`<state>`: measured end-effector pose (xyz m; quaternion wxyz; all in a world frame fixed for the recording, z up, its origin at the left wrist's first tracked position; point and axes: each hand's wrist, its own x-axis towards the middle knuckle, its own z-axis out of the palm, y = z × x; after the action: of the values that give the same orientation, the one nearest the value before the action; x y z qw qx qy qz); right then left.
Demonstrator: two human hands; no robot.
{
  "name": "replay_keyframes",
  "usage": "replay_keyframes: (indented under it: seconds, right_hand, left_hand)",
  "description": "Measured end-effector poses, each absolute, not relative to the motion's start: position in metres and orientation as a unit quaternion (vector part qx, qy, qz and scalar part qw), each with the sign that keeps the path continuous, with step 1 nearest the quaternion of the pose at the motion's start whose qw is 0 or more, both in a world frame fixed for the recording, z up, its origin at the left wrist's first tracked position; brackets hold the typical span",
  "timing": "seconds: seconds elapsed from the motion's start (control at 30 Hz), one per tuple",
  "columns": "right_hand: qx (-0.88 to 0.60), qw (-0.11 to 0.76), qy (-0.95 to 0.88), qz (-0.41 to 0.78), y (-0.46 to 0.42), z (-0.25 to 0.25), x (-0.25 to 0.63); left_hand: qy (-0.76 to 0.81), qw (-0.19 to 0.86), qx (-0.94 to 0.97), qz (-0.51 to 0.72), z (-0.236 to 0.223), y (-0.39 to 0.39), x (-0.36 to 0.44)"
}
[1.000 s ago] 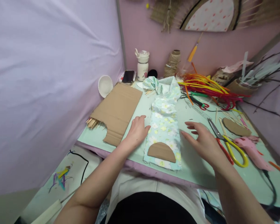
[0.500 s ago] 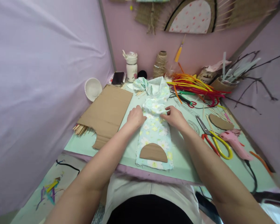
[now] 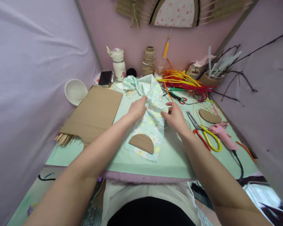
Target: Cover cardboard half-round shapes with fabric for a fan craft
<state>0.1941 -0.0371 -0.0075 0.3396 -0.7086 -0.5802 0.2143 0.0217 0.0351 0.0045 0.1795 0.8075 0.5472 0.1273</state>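
A light green floral fabric lies slanted on the table, its far part bunched and folded. On its near end rests a half-round piece of brown cardboard, flat side toward me. My left hand pinches the fabric's left edge near the middle, with the fingertips partly hidden. Across from it, my right hand has its thumb and fingers closed on the right edge, where the cloth is rumpled between the two hands.
Left lies a cardboard sheet over thin sticks, beside a white bowl. Scissors, a pink glue gun and a cardboard oval are on the right. Behind stand a bottle, twine and coloured pipe cleaners.
The fabric has turned, its near end swinging left with the cardboard half-round on it, and is more rumpled. My left hand has moved farther up its edge. The view has shifted right.
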Motion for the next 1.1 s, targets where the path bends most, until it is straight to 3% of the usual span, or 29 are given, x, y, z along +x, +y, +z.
replay_keyframes:
  seconds: [0.1,0.23,0.47,0.67,1.1]
  right_hand:
    - [-0.715,0.319,-0.587,0.205,-0.046,-0.009,0.200]
    - [-0.697,0.354,-0.598,0.176,-0.083,-0.003,0.208]
    - [-0.563,0.302,-0.735,0.225,-0.144,0.000,0.172]
    - [-0.522,0.225,-0.793,0.218,-0.143,-0.020,0.138]
    - [-0.522,0.233,-0.786,0.235,-0.142,-0.027,0.140]
  left_hand:
    - [0.554,0.183,0.802,0.126,0.007,0.023,0.015]
    - [0.594,0.194,0.770,0.127,0.014,-0.013,-0.021]
    - [0.612,0.311,0.725,0.067,0.017,-0.071,-0.067]
    - [0.610,0.255,0.750,-0.002,0.013,-0.067,-0.060]
    - [0.598,0.299,0.739,-0.081,0.024,-0.046,-0.046]
